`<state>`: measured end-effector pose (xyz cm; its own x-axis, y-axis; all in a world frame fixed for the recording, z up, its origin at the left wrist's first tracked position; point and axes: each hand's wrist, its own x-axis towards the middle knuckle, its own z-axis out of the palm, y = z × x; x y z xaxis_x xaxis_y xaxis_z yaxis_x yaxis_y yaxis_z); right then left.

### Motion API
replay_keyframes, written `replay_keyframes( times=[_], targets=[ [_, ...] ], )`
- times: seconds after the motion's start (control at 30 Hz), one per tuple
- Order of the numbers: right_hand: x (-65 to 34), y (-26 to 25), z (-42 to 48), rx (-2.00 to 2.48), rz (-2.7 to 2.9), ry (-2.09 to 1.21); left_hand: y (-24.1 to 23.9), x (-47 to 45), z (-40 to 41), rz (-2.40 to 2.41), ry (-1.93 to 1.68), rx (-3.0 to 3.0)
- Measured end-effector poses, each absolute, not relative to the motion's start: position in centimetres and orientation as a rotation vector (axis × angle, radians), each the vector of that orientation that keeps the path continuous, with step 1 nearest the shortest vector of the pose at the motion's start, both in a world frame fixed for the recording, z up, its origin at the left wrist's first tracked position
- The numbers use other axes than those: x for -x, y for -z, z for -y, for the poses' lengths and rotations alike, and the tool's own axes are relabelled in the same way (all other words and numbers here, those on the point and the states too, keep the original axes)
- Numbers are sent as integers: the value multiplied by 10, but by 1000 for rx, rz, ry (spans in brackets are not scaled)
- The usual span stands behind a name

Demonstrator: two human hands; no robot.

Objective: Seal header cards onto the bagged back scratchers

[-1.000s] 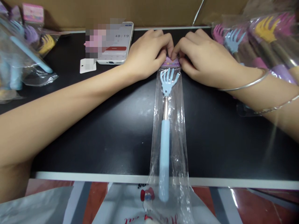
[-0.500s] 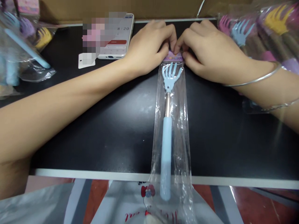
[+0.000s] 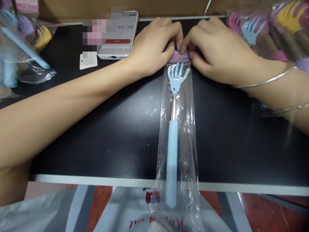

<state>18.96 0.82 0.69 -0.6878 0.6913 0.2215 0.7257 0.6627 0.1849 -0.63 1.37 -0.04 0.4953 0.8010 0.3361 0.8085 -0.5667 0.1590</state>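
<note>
A light blue back scratcher (image 3: 172,145) with a hand-shaped head and a metal neck lies in a long clear plastic bag (image 3: 187,129). Its handle end reaches past the table's front edge. Across the bag's far end is a purple printed header card (image 3: 180,57). My left hand (image 3: 159,45) pinches the card's left part between thumb and bent fingers. From the other side, my right hand (image 3: 205,46) grips its right part, fingers closed and nearly touching the left ones. The card's upper edge is partly hidden by the fingers.
On the black table (image 3: 120,135), a phone (image 3: 118,42) showing a timer lies beyond my left forearm, beside a white tag (image 3: 88,60). Bagged back scratchers lie at the left (image 3: 26,48) and, partly behind my right arm, more bagged scratchers (image 3: 251,32). A wall stands behind.
Both hands stay at the header card with almost no movement. Slightly more of the card shows between them. The view has shifted a little.
</note>
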Motion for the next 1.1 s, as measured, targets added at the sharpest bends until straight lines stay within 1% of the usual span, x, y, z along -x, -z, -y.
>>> replay_keyframes(
  times=[0.1, 0.27, 0.47, 0.7, 1.1],
  targets=[
    [-189, -7, -8, 1189, 2740, 381, 2, 6, -15, 1403, 636, 2706],
    [-191, -7, -9, 1167, 2742, 384, 1, 4, -12, 1483, 523, 2688],
    [-192, -6, -10, 1147, 2741, 377, 9, 4, -22, 1381, 665, 2684],
    [-191, -7, -9, 1161, 2747, 364, 4, 2, -17, 1474, 562, 2663],
    [-192, -5, -11, 1139, 2725, 378, 7, 5, -19, 1395, 718, 2729]
  ],
)
